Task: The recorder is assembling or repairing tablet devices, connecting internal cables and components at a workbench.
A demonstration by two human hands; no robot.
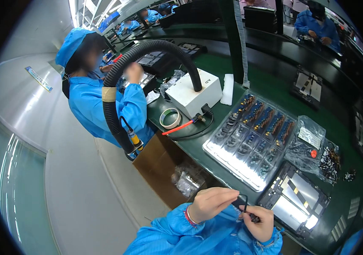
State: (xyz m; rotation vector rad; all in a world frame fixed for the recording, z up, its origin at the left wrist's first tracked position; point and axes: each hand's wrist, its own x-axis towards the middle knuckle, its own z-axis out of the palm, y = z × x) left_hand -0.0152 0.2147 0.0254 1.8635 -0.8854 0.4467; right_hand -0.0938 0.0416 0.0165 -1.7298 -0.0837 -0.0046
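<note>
At the table's near edge my two hands are close together. My left hand (213,203) is closed, its thumb and fingertips pinching one end of a thin black strip (245,200) that bends over toward the other hand. My right hand (260,222) is closed on the strip's lower part, where a small dark piece (255,218) shows between the fingers. The exact kind of this part is too small to make out. Just right of my hands lies an opened tablet-like device housing (295,199) with a silvery inside and black rim.
A clear compartment tray (215,148) of small parts lies beyond my hands, with plastic bags (304,146) to its right. Farther left are a white box (195,91) with a black hose (111,80), a tape roll (170,118) and a cardboard box (158,163). A co-worker (100,102) works at left.
</note>
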